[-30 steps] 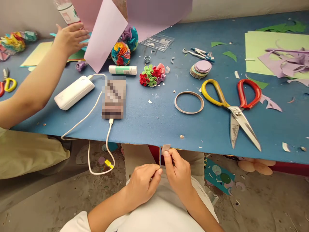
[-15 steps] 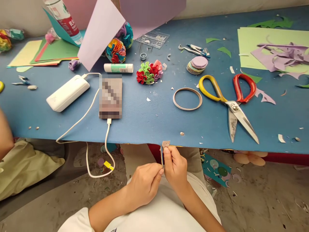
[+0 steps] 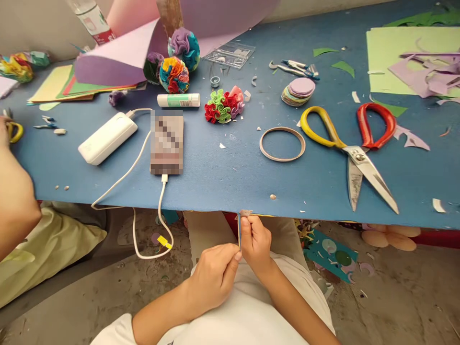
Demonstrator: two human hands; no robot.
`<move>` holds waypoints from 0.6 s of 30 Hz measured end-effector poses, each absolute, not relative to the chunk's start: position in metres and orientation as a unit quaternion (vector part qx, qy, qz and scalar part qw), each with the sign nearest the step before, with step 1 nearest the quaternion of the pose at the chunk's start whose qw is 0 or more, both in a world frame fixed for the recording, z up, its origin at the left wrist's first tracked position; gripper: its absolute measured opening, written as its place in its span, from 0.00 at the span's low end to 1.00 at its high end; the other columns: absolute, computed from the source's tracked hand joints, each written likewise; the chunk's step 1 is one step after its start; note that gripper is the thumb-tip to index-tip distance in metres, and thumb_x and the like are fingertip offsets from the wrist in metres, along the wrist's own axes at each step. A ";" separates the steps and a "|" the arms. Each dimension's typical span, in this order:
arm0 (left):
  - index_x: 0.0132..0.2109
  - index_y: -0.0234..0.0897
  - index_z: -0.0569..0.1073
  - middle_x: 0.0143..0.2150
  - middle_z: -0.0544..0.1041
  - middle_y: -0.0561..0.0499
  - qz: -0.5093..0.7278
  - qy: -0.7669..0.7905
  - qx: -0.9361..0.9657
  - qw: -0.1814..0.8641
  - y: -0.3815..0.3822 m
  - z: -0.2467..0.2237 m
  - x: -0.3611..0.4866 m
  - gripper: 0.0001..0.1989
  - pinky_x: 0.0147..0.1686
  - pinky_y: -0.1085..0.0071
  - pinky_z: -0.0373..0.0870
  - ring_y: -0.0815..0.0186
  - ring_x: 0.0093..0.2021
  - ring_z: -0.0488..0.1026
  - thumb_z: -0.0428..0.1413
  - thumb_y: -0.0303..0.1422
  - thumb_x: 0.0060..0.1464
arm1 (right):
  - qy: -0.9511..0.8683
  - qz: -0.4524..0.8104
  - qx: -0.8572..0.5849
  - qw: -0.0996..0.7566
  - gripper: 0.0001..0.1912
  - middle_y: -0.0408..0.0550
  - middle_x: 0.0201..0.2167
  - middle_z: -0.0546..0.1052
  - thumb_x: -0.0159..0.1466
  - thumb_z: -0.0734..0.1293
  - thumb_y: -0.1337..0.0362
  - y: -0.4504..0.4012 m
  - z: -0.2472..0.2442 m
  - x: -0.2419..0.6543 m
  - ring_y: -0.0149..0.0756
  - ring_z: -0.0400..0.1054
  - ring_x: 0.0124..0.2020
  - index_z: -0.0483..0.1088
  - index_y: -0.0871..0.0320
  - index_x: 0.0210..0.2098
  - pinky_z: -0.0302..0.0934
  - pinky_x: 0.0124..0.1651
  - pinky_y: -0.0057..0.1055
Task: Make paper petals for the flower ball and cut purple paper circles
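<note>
My left hand (image 3: 218,270) is closed, with thumb and forefinger pinched at the lower end of a narrow blue strip (image 3: 239,232) with a pale edge. Higher up, my right hand (image 3: 256,241) grips the same strip between thumb and curled fingers. A small greyish-brown flap (image 3: 246,212) sticks out above the right thumb; whether it is joined to the strip I cannot tell. Both hands are over my lap, just below the table edge. On the table beyond them lie a thin brown ring (image 3: 282,158) and large open scissors (image 3: 359,155) with yellow and red handles.
Across the blue table (image 3: 223,187) lie a white power bank (image 3: 108,139), a cabled, blurred-out device (image 3: 166,143), a glue stick (image 3: 178,100), curled-paper flowers (image 3: 223,105) and stacked paper discs (image 3: 298,91). Another person's arm (image 3: 16,191) is at left, near yellow-handled scissors (image 3: 14,132).
The view has shifted slightly. The lilac sheet at back left has tipped over leftward and curls. The other person's arm reaches further in. My hands keep nearly the same grip.
</note>
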State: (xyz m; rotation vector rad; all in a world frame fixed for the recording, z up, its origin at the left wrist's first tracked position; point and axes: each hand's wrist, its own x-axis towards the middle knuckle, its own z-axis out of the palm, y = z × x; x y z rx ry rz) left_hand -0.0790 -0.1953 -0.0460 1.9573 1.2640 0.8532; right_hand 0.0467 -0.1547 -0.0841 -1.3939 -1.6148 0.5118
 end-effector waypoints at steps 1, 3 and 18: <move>0.29 0.38 0.58 0.22 0.61 0.57 0.326 0.484 0.745 0.323 -0.196 -0.046 -0.079 0.15 0.24 0.76 0.57 0.73 0.22 0.58 0.39 0.30 0.67 | -0.654 0.209 -0.564 0.459 0.12 0.34 0.15 0.57 0.68 0.56 0.66 -0.155 -0.085 0.046 0.24 0.50 0.15 0.57 0.54 0.26 0.48 0.20 0.23; 0.29 0.38 0.58 0.22 0.60 0.57 0.329 0.484 0.745 0.321 -0.196 -0.045 -0.079 0.15 0.24 0.76 0.57 0.73 0.22 0.57 0.39 0.30 0.67 | -0.651 0.210 -0.565 0.461 0.12 0.34 0.15 0.57 0.68 0.56 0.66 -0.155 -0.085 0.046 0.24 0.50 0.15 0.57 0.54 0.26 0.48 0.20 0.23; 0.32 0.35 0.69 0.22 0.71 0.52 0.312 0.397 0.781 0.368 -0.215 -0.049 -0.080 0.17 0.24 0.75 0.64 0.71 0.22 0.66 0.40 0.31 0.66 | -0.678 0.205 -0.558 0.433 0.15 0.35 0.13 0.61 0.68 0.56 0.62 -0.176 -0.087 0.063 0.24 0.54 0.13 0.62 0.55 0.24 0.52 0.18 0.21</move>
